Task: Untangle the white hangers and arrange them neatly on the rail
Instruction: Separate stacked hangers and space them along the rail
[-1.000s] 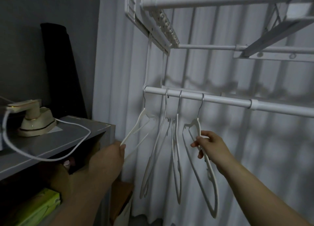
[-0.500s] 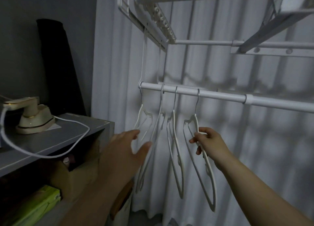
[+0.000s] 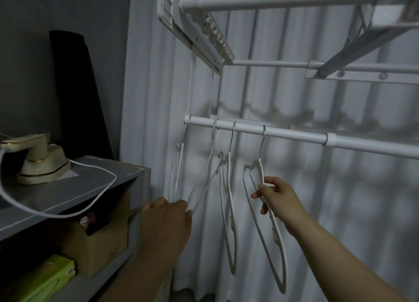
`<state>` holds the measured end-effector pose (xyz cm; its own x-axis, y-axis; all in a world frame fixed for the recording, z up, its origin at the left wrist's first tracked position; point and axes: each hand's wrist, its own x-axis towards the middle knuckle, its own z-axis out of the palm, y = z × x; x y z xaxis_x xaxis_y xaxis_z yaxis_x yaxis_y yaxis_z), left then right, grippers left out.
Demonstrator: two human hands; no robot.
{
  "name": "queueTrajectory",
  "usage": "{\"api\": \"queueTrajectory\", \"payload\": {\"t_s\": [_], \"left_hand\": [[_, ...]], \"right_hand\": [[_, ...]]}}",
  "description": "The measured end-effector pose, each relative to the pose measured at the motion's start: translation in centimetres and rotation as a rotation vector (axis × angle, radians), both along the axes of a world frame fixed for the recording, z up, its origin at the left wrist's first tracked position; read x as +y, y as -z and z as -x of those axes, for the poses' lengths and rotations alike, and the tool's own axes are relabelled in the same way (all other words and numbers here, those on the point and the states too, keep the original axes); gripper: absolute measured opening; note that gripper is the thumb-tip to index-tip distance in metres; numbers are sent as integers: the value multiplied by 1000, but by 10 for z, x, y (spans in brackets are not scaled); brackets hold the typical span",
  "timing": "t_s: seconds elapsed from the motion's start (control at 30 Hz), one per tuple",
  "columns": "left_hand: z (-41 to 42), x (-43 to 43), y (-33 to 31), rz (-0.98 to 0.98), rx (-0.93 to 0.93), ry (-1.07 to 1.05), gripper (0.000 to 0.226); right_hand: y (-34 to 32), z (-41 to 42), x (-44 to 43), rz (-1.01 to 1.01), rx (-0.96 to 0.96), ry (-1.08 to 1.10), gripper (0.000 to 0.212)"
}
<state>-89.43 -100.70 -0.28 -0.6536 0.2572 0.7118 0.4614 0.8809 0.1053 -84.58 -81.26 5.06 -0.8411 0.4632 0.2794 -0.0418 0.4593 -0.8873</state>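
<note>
Four white hangers (image 3: 230, 211) hang by thin metal hooks from the smooth white tubular rail (image 3: 283, 135). They are slim and flat, with small notches along their arms (the finish looks matte in this dim light). My left hand (image 3: 165, 224) is clenched around the low end of the second hanger (image 3: 202, 174), which slants off to the left. My right hand (image 3: 275, 197) pinches one arm of the rightmost hanger (image 3: 261, 172). The leftmost hanger (image 3: 180, 161) hangs edge-on at the rail's end. A pleated white curtain (image 3: 351, 211) falls behind them.
</note>
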Motion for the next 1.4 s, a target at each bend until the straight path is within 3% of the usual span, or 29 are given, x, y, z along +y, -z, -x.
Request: {"api": "queueTrajectory", "payload": {"t_s": [0.67,0.83,0.93,0.97,1.03,1.1,1.17,1.27,1.4], "left_hand": [[18,-15,9,-74,109,-84,42],[20,-18,10,-105,46,-29,44],[14,-20,6,-234,-19,26,57],[13,-22,4,-295,-10,19,65],[11,-28,-3,-366,-37,16,70],[10,-32,-11,-468,-82,45,56],[13,-33,-14,-622,-231,114,45],[19,-32,-8,-683,-467,189,45],[22,-33,0,-550,-472,142,16]], "right_hand": [[3,4,6,15,15,0,27],[4,3,8,9,15,4,30],[0,1,6,-1,13,33,35],[-1,0,6,-37,22,64,38],[-6,-3,6,-308,10,200,47],[-14,-7,-2,-619,121,325,50],[-23,-7,-20,-722,270,269,46],[-28,2,-48,-736,247,126,46],[-25,26,-69,-580,74,20,58]]}}
